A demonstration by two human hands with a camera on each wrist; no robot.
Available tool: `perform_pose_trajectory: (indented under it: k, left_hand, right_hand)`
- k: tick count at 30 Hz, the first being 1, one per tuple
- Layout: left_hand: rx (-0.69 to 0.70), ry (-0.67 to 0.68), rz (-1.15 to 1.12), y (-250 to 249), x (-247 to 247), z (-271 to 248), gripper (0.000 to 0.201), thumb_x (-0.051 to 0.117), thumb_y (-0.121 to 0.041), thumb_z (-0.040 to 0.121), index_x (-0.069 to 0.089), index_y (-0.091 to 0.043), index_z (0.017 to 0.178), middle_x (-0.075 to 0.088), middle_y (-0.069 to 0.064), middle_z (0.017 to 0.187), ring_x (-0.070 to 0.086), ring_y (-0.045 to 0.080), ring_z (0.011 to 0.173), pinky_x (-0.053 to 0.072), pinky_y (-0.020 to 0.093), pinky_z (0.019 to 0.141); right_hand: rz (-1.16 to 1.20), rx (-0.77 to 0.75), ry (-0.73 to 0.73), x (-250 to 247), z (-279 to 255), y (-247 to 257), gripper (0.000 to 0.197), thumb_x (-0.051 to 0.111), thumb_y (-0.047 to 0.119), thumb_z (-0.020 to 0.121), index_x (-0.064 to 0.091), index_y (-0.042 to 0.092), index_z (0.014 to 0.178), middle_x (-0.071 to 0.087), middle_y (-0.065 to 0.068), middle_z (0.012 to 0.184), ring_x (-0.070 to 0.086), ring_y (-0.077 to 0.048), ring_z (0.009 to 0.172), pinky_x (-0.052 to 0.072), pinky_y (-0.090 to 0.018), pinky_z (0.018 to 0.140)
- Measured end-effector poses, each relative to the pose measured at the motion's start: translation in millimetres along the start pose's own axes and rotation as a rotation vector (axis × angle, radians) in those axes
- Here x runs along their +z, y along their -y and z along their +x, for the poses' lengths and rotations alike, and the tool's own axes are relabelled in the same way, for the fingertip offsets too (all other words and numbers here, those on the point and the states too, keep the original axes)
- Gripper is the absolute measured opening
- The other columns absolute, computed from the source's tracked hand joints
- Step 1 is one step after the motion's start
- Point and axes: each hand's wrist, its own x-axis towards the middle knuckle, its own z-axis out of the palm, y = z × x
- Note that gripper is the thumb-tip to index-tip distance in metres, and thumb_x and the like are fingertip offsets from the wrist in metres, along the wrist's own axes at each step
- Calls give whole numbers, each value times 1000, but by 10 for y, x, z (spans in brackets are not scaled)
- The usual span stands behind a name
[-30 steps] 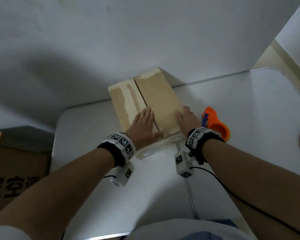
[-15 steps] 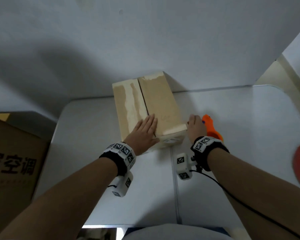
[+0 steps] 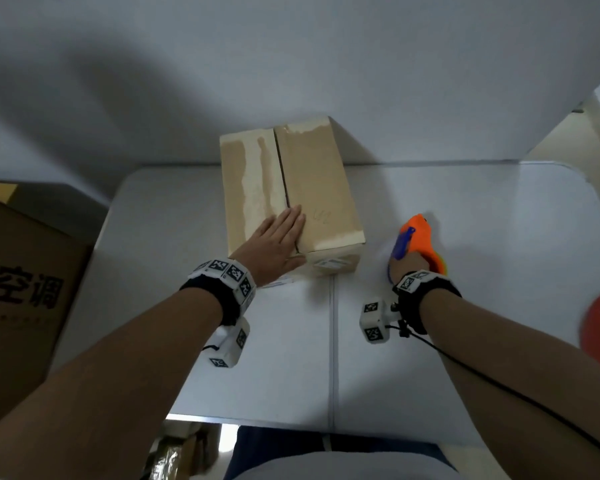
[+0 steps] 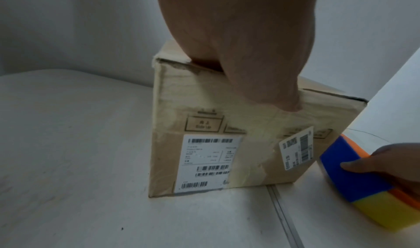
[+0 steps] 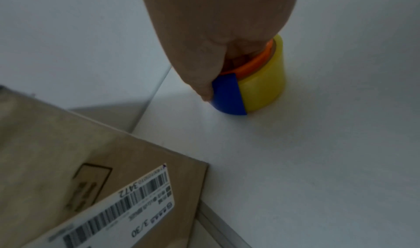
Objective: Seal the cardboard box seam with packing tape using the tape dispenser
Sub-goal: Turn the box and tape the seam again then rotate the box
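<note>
Right hand (image 3: 406, 265) grips the dispenser (image 3: 419, 244), on the tabletop just right of the box (image 3: 321, 188). Left hand (image 3: 274, 242) lies flat, fingers straight, over the seam (image 3: 280, 168) at the box's near edge. Step, as judged: fetching the tool; no new tape seen. Next: lift it to one seam end. Right fingers mostly hidden; tape end unclear.

Matt brown cardboard box (image 3: 321, 188), glossy paper labels (image 4: 210, 162), smooth plastic tape dispenser (image 3: 421, 242).
</note>
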Motion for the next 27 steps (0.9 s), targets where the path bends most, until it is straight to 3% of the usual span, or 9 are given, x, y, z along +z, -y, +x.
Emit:
perform_pose_trajectory:
  k: [4,7,11,13,15,18,20,24,27]
  left_hand:
    - [3,-9,16,8,11,2,85,8,-62,89,-2,-6,151,-3,11,161,-1,24,149,9,41,122]
    - [3,-15,16,12,11,-6,86,6,-65,89,1,-6,151,-1,12,161,2,24,149,14,44,121]
    - [51,-31,-55,-9,-161,-21,82,7,-66,89,12,-12,150,5,14,160,9,27,148,25,48,116]
    - [-76,-47,-371,11,-343,-17,71,26,-60,92,21,-17,149,10,10,160,14,25,147,22,41,118]
    - [-333,-82,-772,134,-494,-8,56,43,-45,96,39,-14,143,30,8,155,32,21,141,24,33,115]
    - [-628,-219,-1474,364,-636,-76,44,46,-39,97,58,-5,122,62,15,124,62,24,105,51,37,93]
    - [-707,-209,-1816,485,-713,-181,41,42,-35,99,60,1,110,66,16,106,66,22,88,57,30,72]
    - [-748,14,-1888,579,-769,-401,47,37,-46,98,65,-9,90,73,5,72,70,14,61,56,21,51]
    - [-736,70,-1846,628,-703,-502,41,46,-48,94,66,-12,91,71,3,74,66,12,61,54,20,52]
  right_hand:
    - [64,37,-21,-161,9,102,38,52,18,91,48,8,127,54,-12,103,57,-28,96,33,-27,75]
    - [205,124,15,-416,8,414,32,50,24,92,56,-4,107,53,-20,94,52,-30,87,34,-32,72]
    - [404,-44,61,-734,-86,1012,74,53,71,75,71,0,86,72,-13,84,69,-31,82,56,-42,82]
    - [397,-153,161,-853,-270,1285,73,50,77,73,69,7,69,71,-8,69,68,-23,66,58,-28,66]
    - [278,-266,265,-892,-474,1516,58,50,63,86,62,9,67,62,-3,63,59,-17,58,46,-20,50]
    - [82,-416,490,-810,-754,1739,63,53,63,84,67,2,90,71,-12,79,66,-27,68,51,-28,61]
    - [-125,-473,600,-732,-897,1797,59,51,62,86,63,4,86,69,-13,81,62,-27,68,44,-30,64]
    - [-359,-511,647,-659,-1114,1897,55,47,61,88,54,10,69,57,-5,65,51,-17,56,35,-22,55]
    - [-423,-504,640,-606,-1189,1958,55,47,64,87,53,13,67,55,-3,63,50,-14,53,34,-21,53]
